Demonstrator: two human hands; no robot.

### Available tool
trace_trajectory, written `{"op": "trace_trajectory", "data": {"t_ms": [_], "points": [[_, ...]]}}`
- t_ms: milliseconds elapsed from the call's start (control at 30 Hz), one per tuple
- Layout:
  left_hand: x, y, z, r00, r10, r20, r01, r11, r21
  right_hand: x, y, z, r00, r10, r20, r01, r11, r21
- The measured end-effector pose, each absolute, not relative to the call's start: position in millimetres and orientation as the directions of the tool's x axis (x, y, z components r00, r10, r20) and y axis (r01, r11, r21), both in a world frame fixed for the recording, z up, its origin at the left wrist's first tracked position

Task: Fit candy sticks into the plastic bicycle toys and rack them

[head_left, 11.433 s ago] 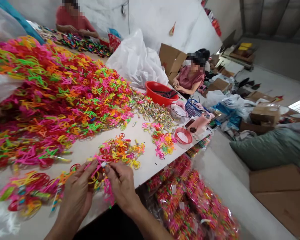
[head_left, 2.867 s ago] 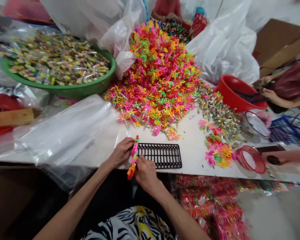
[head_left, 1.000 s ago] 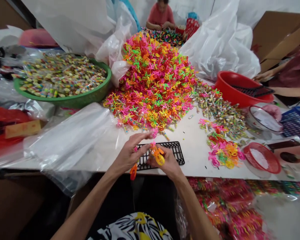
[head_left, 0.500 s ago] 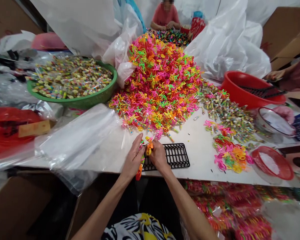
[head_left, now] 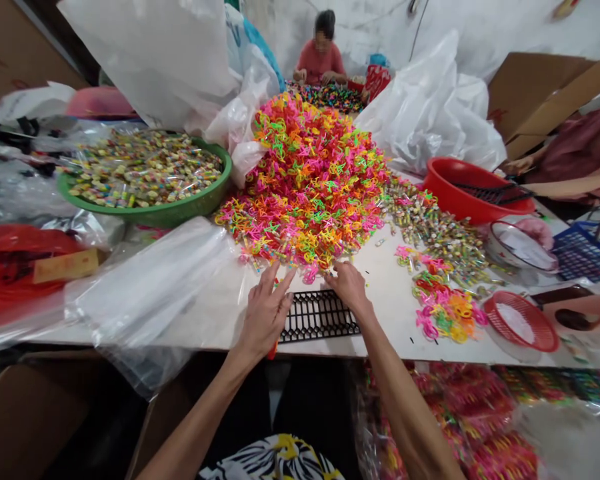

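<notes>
My left hand (head_left: 266,312) lies over the left end of a black slotted plastic rack (head_left: 323,317), its fingers stretched and slightly apart. A bit of orange plastic (head_left: 273,351) shows below its palm, and whether the hand touches it is hidden. My right hand (head_left: 350,288) is over the rack's far right corner. Its fingers reach forward, slightly bent and apart, towards the near edge of a big heap of bright plastic trinkets (head_left: 320,180). No piece shows in its fingers. A pink trinket (head_left: 310,273) lies on the white table (head_left: 390,320) between both hands.
A green basin (head_left: 155,215) full of small capped tubes stands left. A smaller trinket pile (head_left: 450,310), loose tubes (head_left: 440,220), a red basin (head_left: 480,200) and a red basket (head_left: 523,320) lie right. Clear plastic sheeting (head_left: 150,280) covers the table's left. Co-workers sit behind and right.
My right hand has moved away from the left, up and right to the heap's edge, and the yellow-orange trinket no longer shows in it. My left hand has settled over the rack's end.
</notes>
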State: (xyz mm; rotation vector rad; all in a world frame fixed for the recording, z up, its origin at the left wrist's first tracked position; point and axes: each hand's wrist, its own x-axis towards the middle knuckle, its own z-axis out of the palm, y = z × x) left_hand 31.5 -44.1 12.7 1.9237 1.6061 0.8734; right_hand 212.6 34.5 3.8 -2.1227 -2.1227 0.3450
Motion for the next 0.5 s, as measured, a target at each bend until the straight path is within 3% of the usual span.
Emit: {"op": "trace_trajectory", "data": {"t_ms": [67,167,233,333,367,433,500], "points": [[32.0,-43.2,12.4,0.179,0.970,0.168,0.710,-0.245,0.660,227.3,42.2,6.8,0.026,0.991,-0.133,0.988,-0.045,-0.145],[32.7,-41.1,8.6,0.215,0.960,0.181,0.677,-0.280,0.680,243.4,35.5,10.1,0.051,0.994,-0.096,0.990,-0.063,-0.125],[33.3,-40.2,6.9,0.211,0.960,0.186,0.652,-0.280,0.705,250.6,21.0,8.2,0.065,0.997,-0.037,0.969,-0.072,-0.238],[33.8,-39.6,7.0,0.200,0.965,0.170,0.646,-0.260,0.718,253.6,-0.5,-2.0,0.008,1.000,-0.020,0.824,-0.018,-0.566],[33.8,-39.5,7.3,0.195,0.967,0.165,0.650,-0.253,0.716,252.9,-4.3,-6.0,-0.004,1.000,-0.008,0.781,-0.001,-0.624],[33.4,-39.4,7.9,0.193,0.967,0.164,0.665,-0.252,0.703,252.2,-3.7,-11.6,0.036,0.999,0.035,0.818,-0.010,-0.575],[32.2,-40.0,8.8,0.201,0.962,0.187,0.685,-0.274,0.675,256.3,6.4,-12.0,0.113,0.991,0.072,0.928,-0.080,-0.363]]}}
